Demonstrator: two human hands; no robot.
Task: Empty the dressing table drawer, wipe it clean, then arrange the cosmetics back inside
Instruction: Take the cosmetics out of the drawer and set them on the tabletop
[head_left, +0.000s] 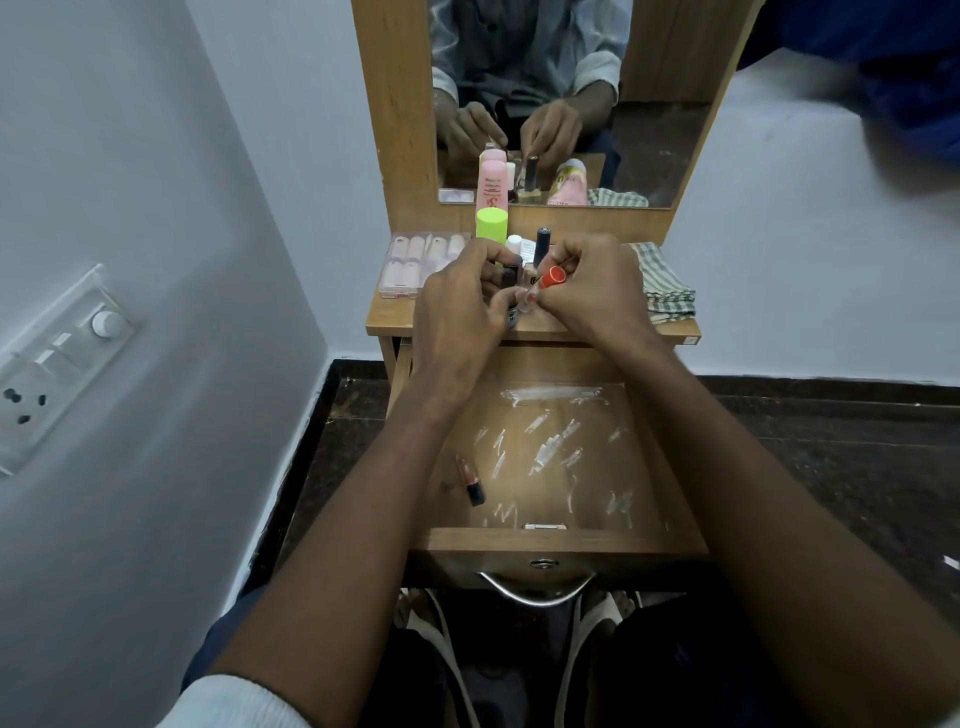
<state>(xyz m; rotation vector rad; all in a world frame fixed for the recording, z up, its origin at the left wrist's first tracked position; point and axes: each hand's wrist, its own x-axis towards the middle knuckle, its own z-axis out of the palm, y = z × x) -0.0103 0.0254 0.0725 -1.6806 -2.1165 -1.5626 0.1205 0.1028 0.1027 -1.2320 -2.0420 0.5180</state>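
Hands (457, 312) (592, 291) pinch small cosmetic bottles (548, 278) above the open drawer (561, 540).

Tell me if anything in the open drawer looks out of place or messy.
One lip tube lies alone, askew, at the left side of the drawer, while the other cosmetics stand on the tabletop. A crinkled clear plastic liner covers the drawer floor. Nothing looks spilled or broken.

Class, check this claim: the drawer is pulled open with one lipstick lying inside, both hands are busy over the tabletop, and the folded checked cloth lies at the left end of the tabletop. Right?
Not quite. The head view shows the folded checked cloth at the right end of the tabletop; the clear nail box is at the left. The rest holds: the drawer is open, one lipstick inside, left hand and right hand busy above.
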